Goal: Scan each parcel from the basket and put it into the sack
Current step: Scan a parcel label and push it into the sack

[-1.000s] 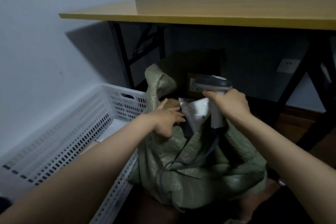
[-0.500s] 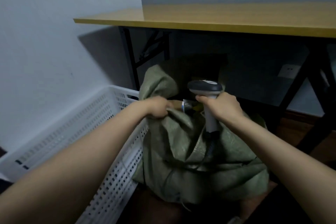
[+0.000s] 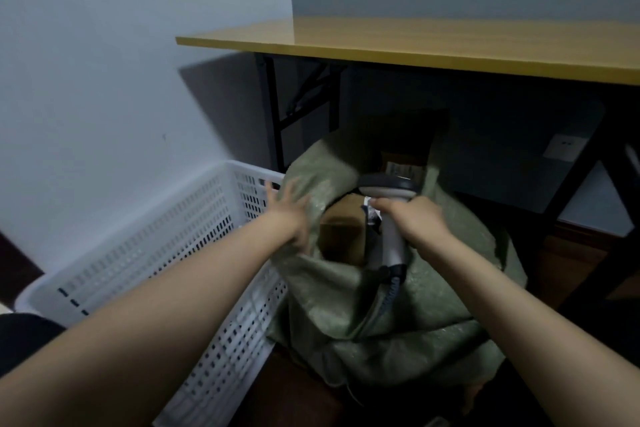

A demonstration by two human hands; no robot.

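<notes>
Now left hand point(image 3: 290, 216) lies open, fingers spread, at the green woven sack point(image 3: 419, 319) rim — right hand point(image 3: 414, 218) grips the barcode scanner point(image 3: 388, 184).

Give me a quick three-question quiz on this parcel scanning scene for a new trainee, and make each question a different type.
1. True or false: the right hand grips the grey-and-white handheld barcode scanner.
2. Fill in the blank: seen from the head camera, the green woven sack stands to the ___ of the white perforated plastic basket.
3. Multiple choice: the brown cardboard parcel lies A) in the basket, B) inside the sack, C) in the right hand.

Key: 1 true; 2 right; 3 B.
</notes>
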